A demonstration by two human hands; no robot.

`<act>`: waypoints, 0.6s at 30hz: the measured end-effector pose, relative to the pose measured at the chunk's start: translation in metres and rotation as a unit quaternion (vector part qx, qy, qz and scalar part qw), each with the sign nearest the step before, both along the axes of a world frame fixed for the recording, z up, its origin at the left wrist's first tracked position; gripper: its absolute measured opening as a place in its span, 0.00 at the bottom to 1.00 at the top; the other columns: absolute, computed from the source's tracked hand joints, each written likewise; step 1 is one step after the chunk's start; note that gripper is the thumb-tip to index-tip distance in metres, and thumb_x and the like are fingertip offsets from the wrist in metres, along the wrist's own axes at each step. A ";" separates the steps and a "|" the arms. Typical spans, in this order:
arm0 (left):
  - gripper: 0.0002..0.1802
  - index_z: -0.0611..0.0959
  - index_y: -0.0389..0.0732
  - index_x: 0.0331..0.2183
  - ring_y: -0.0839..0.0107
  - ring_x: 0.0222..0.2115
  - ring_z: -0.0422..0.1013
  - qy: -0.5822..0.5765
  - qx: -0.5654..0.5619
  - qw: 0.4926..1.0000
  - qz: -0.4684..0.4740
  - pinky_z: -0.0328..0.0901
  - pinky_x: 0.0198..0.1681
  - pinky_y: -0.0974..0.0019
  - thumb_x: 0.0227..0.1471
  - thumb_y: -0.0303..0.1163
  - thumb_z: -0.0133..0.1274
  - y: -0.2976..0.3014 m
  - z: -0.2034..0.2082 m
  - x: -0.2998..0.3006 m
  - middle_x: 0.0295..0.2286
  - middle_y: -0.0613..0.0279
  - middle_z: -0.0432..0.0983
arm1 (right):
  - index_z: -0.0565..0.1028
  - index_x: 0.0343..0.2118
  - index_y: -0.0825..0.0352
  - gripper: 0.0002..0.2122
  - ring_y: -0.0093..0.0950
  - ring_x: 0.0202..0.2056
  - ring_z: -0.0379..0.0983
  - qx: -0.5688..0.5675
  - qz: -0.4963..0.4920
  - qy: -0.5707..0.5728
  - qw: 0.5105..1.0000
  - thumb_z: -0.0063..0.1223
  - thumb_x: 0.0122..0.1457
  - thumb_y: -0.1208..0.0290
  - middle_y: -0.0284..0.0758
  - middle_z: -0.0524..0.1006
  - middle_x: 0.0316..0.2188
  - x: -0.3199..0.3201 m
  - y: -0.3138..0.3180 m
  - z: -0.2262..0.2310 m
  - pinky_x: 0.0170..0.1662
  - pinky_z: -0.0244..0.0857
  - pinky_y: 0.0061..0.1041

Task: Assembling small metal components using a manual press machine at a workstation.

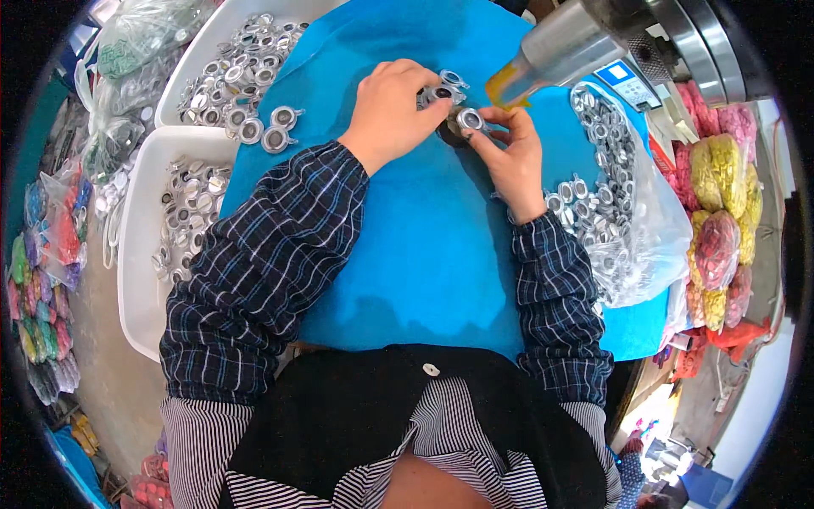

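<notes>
Under the press head, my right hand (515, 157) pinches a small round silver metal piece with a dark centre (470, 120) between thumb and fingers. It is held over a dark round base (452, 134), partly hidden by the fingers. My left hand (392, 109) is just to the left, thumb and fingers closed around a small round metal piece (437, 95), its shape partly covered. Another silver ring with a tab (454, 79) lies right beyond the left fingertips. The blue cloth (415, 246) spreads beneath both hands.
A metal press head (560, 51) with a yellowed tip slants in close above my right hand. White bins (136, 254) of metal pieces stand at left, with several loose rings (270, 131) beside them. More rings (604, 161) and a clear plastic bag (649, 229) lie at right.
</notes>
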State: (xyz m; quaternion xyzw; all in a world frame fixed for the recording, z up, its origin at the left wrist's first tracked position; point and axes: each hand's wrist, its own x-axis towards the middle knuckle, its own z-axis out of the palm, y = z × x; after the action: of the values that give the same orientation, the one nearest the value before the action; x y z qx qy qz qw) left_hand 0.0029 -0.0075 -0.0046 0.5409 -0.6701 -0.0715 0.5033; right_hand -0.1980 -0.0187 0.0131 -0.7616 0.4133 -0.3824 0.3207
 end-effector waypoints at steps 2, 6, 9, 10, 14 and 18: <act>0.15 0.83 0.39 0.32 0.55 0.39 0.69 -0.010 -0.002 1.000 -0.003 0.64 0.43 0.56 0.42 0.38 0.57 0.001 0.001 -0.001 0.34 0.58 0.76 | 0.70 0.39 0.68 0.14 0.23 0.43 0.70 -0.003 0.010 0.040 0.999 0.59 0.49 0.79 0.33 0.74 0.43 -0.011 -0.001 0.009 0.45 0.64 0.23; 0.15 0.82 0.39 0.34 0.55 0.40 0.68 -0.004 -0.001 1.000 0.013 0.63 0.44 0.56 0.42 0.37 0.57 0.004 0.003 -0.002 0.36 0.56 0.75 | 0.70 0.41 0.68 0.18 0.23 0.43 0.69 -0.055 0.140 0.133 0.980 0.61 0.46 0.79 0.32 0.73 0.44 -0.050 -0.002 0.030 0.44 0.64 0.23; 0.15 0.82 0.39 0.34 0.55 0.41 0.68 0.001 -0.003 1.000 0.017 0.63 0.45 0.55 0.42 0.37 0.57 0.003 0.002 -0.004 0.37 0.56 0.75 | 0.70 0.41 0.68 0.19 0.24 0.44 0.69 -0.020 0.236 0.204 0.950 0.61 0.45 0.81 0.32 0.73 0.44 -0.071 0.005 0.031 0.44 0.63 0.23; 0.15 0.82 0.40 0.34 0.55 0.42 0.67 -0.002 -0.006 1.000 0.013 0.63 0.46 0.55 0.42 0.37 0.57 0.003 0.002 -0.003 0.38 0.56 0.74 | 0.69 0.42 0.68 0.19 0.24 0.43 0.69 0.022 0.202 0.190 0.960 0.60 0.46 0.81 0.32 0.73 0.45 -0.073 0.007 0.027 0.44 0.64 0.23; 0.16 0.83 0.41 0.35 0.55 0.43 0.66 -0.008 -0.014 0.999 -0.038 0.61 0.47 0.55 0.42 0.38 0.57 0.004 0.004 -0.004 0.39 0.57 0.74 | 0.67 0.43 0.66 0.19 0.23 0.41 0.70 0.151 0.096 0.079 0.981 0.58 0.48 0.83 0.33 0.73 0.45 -0.062 0.006 0.007 0.42 0.65 0.21; 0.16 0.83 0.43 0.34 0.56 0.44 0.66 -0.085 -0.059 0.993 -0.050 0.60 0.48 0.56 0.41 0.39 0.57 0.007 0.005 -0.015 0.39 0.58 0.74 | 0.64 0.43 0.65 0.18 0.23 0.38 0.71 0.242 0.011 -0.150 0.958 0.55 0.50 0.85 0.35 0.73 0.43 -0.043 -0.004 -0.002 0.38 0.66 0.19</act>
State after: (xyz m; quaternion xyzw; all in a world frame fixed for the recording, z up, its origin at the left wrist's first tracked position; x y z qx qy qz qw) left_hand -0.0120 -0.0003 0.0006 0.4804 -0.7393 -0.0106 0.4718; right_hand -0.2414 -0.0223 0.0113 -0.5997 0.4321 -0.3769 0.5583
